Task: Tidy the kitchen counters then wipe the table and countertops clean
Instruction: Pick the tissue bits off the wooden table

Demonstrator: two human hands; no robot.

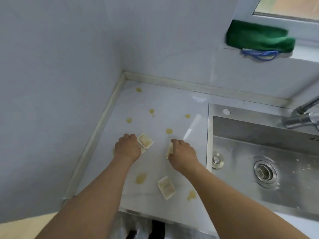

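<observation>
On the white countertop (172,107) lie small empty sauce packets and several yellow sauce spots (169,131). My left hand (127,147) grips a packet (145,141) that sticks out to its right. My right hand (182,152) has its fingers curled round another packet (169,149), mostly hidden under the hand. A third packet (166,187) lies loose on the counter near the front edge, between my forearms. A folded green cloth (259,36) rests on the window ledge at the upper right.
A steel sink (259,152) with a drain (265,171) and a tap (300,116) takes up the right side. White tiled walls close the counter at the left and back. The counter's front edge runs just below my forearms.
</observation>
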